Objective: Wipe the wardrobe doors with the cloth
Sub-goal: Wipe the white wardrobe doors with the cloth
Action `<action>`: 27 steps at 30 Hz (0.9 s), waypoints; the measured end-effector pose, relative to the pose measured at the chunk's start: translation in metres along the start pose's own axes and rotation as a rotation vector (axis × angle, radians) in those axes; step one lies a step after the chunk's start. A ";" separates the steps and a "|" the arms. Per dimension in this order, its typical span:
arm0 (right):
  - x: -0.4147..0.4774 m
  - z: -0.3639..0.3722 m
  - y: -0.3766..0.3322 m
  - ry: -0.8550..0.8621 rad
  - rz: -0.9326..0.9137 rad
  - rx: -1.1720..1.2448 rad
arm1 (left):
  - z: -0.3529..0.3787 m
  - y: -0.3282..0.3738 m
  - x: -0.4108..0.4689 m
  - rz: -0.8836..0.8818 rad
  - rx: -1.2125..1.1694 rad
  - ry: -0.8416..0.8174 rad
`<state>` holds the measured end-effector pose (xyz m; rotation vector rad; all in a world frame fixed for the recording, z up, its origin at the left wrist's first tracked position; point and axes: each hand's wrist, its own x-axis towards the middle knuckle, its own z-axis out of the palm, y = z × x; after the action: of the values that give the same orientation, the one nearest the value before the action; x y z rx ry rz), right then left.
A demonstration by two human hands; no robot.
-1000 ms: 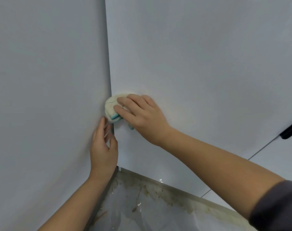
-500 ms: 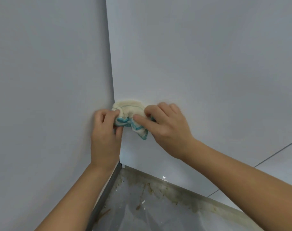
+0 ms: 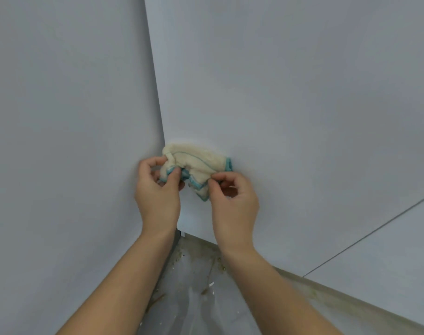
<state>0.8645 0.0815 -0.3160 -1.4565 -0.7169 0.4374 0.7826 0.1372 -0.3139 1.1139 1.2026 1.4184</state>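
A cream cloth (image 3: pixel 196 160) with a teal hem hangs bunched in front of the white wardrobe door (image 3: pixel 290 93), close to the corner where that door meets a plain white panel (image 3: pixel 68 117) on the left. My left hand (image 3: pixel 157 192) pinches the cloth's left end between thumb and fingers. My right hand (image 3: pixel 232 199) pinches its lower right edge. The cloth is stretched a little between the two hands, and I cannot tell whether it touches the door.
A thin seam (image 3: pixel 365 240) between two door panels runs diagonally at the right. Below the doors lies a dirty grey floor (image 3: pixel 196 298) with brown stains and a pale skirting strip (image 3: pixel 339 293) along the wardrobe's base.
One second ago my right hand pressed the cloth flat on the door while my left hand rested on the panel. Both hands now pinch the cloth, which has opened out wider between them.
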 end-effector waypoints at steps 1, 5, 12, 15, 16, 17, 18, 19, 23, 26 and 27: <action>-0.002 0.005 -0.001 0.014 0.143 0.082 | 0.001 0.002 0.002 -0.051 -0.049 0.014; -0.002 0.006 -0.010 -0.065 0.576 0.353 | 0.002 0.011 0.001 -0.263 -0.267 -0.009; 0.006 0.018 -0.015 -0.030 0.669 0.457 | 0.018 0.009 0.013 -0.436 -0.394 0.052; 0.008 0.027 -0.011 -0.007 0.688 0.498 | 0.017 -0.002 0.014 -0.412 -0.362 0.082; 0.008 0.028 -0.009 -0.002 0.684 0.498 | 0.016 -0.005 0.014 -0.405 -0.354 0.087; 0.007 0.029 -0.006 0.001 0.683 0.499 | 0.015 -0.010 0.014 -0.400 -0.342 0.091; 0.006 0.030 -0.001 0.003 0.686 0.497 | 0.013 -0.016 0.014 -0.389 -0.316 0.097; 0.004 0.030 0.005 0.005 0.697 0.489 | 0.012 -0.023 0.015 -0.374 -0.282 0.102; -0.002 0.031 0.036 0.017 0.708 0.424 | 0.009 -0.056 0.014 -0.304 -0.153 0.136; -0.006 0.034 0.066 0.070 0.759 0.379 | 0.007 -0.097 0.009 -0.385 -0.073 0.179; -0.008 0.036 0.080 0.086 0.784 0.368 | 0.007 -0.111 0.008 -0.438 -0.066 0.203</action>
<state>0.8460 0.1100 -0.3971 -1.3469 0.0434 1.0382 0.7989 0.1547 -0.4230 0.6186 1.4288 1.2368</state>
